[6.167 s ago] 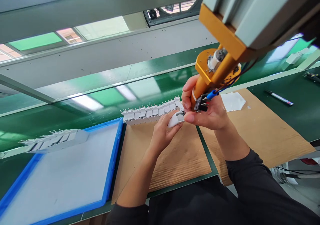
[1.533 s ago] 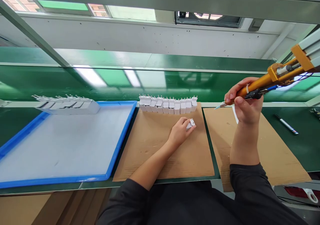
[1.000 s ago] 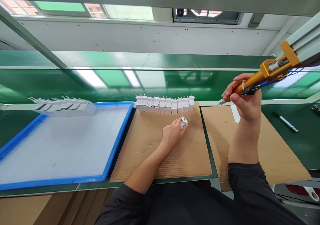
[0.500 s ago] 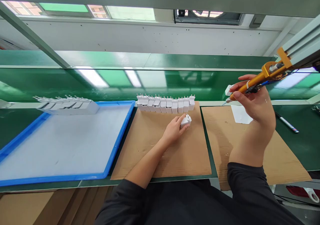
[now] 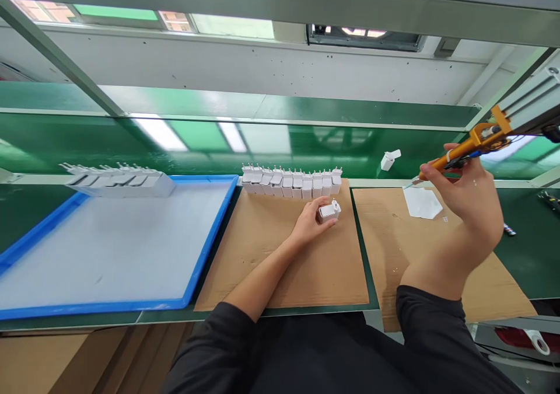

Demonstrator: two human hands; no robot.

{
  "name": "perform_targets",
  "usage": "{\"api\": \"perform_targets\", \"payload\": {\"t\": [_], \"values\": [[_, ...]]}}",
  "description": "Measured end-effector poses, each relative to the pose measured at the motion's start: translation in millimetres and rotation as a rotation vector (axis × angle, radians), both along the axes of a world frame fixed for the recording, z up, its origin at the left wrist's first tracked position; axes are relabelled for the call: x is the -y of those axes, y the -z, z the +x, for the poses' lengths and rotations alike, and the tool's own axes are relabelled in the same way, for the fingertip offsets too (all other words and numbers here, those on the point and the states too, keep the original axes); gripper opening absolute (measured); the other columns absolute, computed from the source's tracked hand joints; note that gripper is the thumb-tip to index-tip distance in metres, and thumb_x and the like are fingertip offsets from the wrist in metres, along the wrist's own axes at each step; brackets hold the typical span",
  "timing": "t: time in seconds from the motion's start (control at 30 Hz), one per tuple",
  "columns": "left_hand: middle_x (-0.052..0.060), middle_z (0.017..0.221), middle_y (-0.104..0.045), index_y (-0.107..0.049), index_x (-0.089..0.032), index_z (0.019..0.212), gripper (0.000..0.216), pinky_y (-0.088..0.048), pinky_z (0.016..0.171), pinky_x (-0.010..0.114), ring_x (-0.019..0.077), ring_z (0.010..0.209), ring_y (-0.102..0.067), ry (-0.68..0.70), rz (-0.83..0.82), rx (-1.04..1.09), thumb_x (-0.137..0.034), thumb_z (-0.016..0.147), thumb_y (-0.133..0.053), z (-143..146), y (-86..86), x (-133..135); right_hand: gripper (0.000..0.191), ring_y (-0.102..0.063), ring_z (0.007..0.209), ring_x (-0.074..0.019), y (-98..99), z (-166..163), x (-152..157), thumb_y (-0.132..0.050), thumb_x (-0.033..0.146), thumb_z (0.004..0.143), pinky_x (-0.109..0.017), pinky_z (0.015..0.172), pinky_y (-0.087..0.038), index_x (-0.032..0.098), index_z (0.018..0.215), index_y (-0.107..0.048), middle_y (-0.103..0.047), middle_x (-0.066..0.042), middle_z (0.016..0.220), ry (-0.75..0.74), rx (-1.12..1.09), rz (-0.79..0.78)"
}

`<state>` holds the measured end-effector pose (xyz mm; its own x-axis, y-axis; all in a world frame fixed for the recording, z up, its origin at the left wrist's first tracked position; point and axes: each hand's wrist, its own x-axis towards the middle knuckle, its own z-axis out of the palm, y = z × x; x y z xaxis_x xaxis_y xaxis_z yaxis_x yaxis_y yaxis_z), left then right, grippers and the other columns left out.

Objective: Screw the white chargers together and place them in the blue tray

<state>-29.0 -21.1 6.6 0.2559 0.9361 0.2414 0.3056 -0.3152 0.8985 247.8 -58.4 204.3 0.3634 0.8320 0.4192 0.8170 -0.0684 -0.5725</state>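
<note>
My left hand (image 5: 306, 222) grips a white plug adapter (image 5: 329, 211) over the middle cardboard sheet, its pins facing up and away from me. My right hand (image 5: 475, 198) is closed around a gold pen-shaped tool (image 5: 452, 154) mounted on a metal arm. The tool's thin tip points left and down, close to a white paper piece (image 5: 422, 202) on the right cardboard. Just beyond my left hand stands a row of several white plug adapters (image 5: 292, 184), pins upward. A small white block with a flap (image 5: 387, 160) sits behind the right cardboard.
A blue-rimmed tray (image 5: 214, 230) lies on the left, with more white plug adapters (image 5: 122, 182) along its far edge. The right cardboard sheet (image 5: 394, 248) is beside the middle cardboard sheet (image 5: 262, 265). A marker (image 5: 510, 230) lies partly hidden behind my right wrist.
My right hand has moved right with the gold tool, uncovering the small white block behind. My left hand and its adapter have shifted slightly right.
</note>
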Motion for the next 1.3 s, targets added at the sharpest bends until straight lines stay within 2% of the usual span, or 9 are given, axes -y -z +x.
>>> {"api": "perform_targets", "payload": {"t": [0.07,0.13,0.23,0.3,0.4,0.7,0.9,1.13,1.3], "values": [[0.012,0.135,-0.056,-0.041,-0.024,0.139,0.077,-0.044,0.101,0.038,0.0251,0.123,-0.053,0.091,-0.089,0.144,-0.039,0.073,-0.076,4,-3.1,-10,0.063,-0.069,0.098,-0.0263,0.4,-4,-3,-0.071,0.05,0.074,-0.046,0.091,-0.058,0.024,0.129,-0.053,-0.073,-0.007,0.104,-0.034,0.0,0.016],[0.012,0.137,-0.055,-0.046,-0.023,0.137,0.073,-0.042,0.102,0.038,0.0258,0.123,-0.054,0.196,-0.18,0.224,-0.04,0.072,-0.077,8,-7.3,-21,0.062,-0.069,0.099,-0.0254,0.6,-7,-5,-0.07,0.05,0.075,-0.045,0.09,-0.059,0.023,0.128,-0.053,-0.073,-0.007,0.104,-0.07,-0.011,0.038],[0.014,0.129,-0.061,-0.063,-0.017,0.109,0.047,-0.045,0.095,0.037,0.0271,0.115,-0.058,0.326,-0.284,0.283,-0.042,0.072,-0.076,15,-9.8,-35,0.062,-0.068,0.101,-0.026,1.5,-9,-7,-0.07,0.05,0.074,-0.046,0.088,-0.06,0.023,0.127,-0.053,-0.073,-0.007,0.103,-0.099,-0.026,0.069],[0.014,0.119,-0.065,-0.064,-0.014,0.094,0.039,-0.047,0.086,0.034,0.025,0.106,-0.061,0.365,-0.317,0.325,-0.044,0.072,-0.074,18,-7.5,-39,0.062,-0.068,0.099,-0.0268,2.9,-9,-8,-0.07,0.051,0.074,-0.048,0.087,-0.06,0.023,0.126,-0.053,-0.073,-0.006,0.1,-0.122,-0.04,0.085],[0.011,0.107,-0.068,-0.061,-0.014,0.088,0.036,-0.047,0.079,0.03,0.02,0.093,-0.062,0.354,-0.303,0.313,-0.045,0.073,-0.072,20,-1.9,-40,0.063,-0.069,0.097,-0.0272,5.4,-9,-10,-0.071,0.051,0.074,-0.049,0.085,-0.061,0.022,0.127,-0.052,-0.072,-0.006,0.099,-0.155,-0.044,0.108],[0.006,0.093,-0.066,-0.062,-0.015,0.086,0.037,-0.044,0.071,0.026,0.016,0.081,-0.059,0.381,-0.341,0.257,-0.049,0.075,-0.069,14,-3.1,-40,0.058,-0.067,0.097,-0.0257,6.1,-11,-11,-0.07,0.049,0.077,-0.044,0.084,-0.06,0.022,0.126,-0.052,-0.073,-0.007,0.098,-0.161,-0.015,0.097],[0.008,0.106,-0.067,-0.064,-0.015,0.094,0.04,-0.045,0.077,0.027,0.0175,0.09,-0.06,0.496,-0.393,0.199,-0.048,0.073,-0.072,7,-9.8,-45,0.064,-0.066,0.099,-0.0247,6.7,-11,-11,-0.07,0.051,0.077,-0.042,0.084,-0.059,0.022,0.13,-0.049,-0.074,-0.007,0.097,-0.164,0.0,0.115],[0.007,0.104,-0.066,-0.064,-0.019,0.104,0.044,-0.047,0.075,0.027,0.0176,0.088,-0.06,0.587,-0.439,0.048,-0.049,0.073,-0.071,5,-20.4,-48,0.057,-0.069,0.095,-0.0315,7.8,-13,-12,-0.068,0.054,0.076,-0.054,0.083,-0.06,0.03,0.126,-0.055,-0.072,-0.004,0.096,-0.227,-0.011,0.172],[0.004,0.107,-0.065,-0.063,-0.024,0.116,0.045,-0.048,0.075,0.026,0.0185,0.092,-0.061,0.544,-0.353,-0.171,-0.047,0.077,-0.067,2,-22.2,-54,0.055,-0.069,0.095,-0.0328,8.6,-13,-12,-0.066,0.056,0.078,-0.055,0.083,-0.059,0.03,0.125,-0.055,-0.072,-0.005,0.097,-0.257,-0.011,0.174]]}}
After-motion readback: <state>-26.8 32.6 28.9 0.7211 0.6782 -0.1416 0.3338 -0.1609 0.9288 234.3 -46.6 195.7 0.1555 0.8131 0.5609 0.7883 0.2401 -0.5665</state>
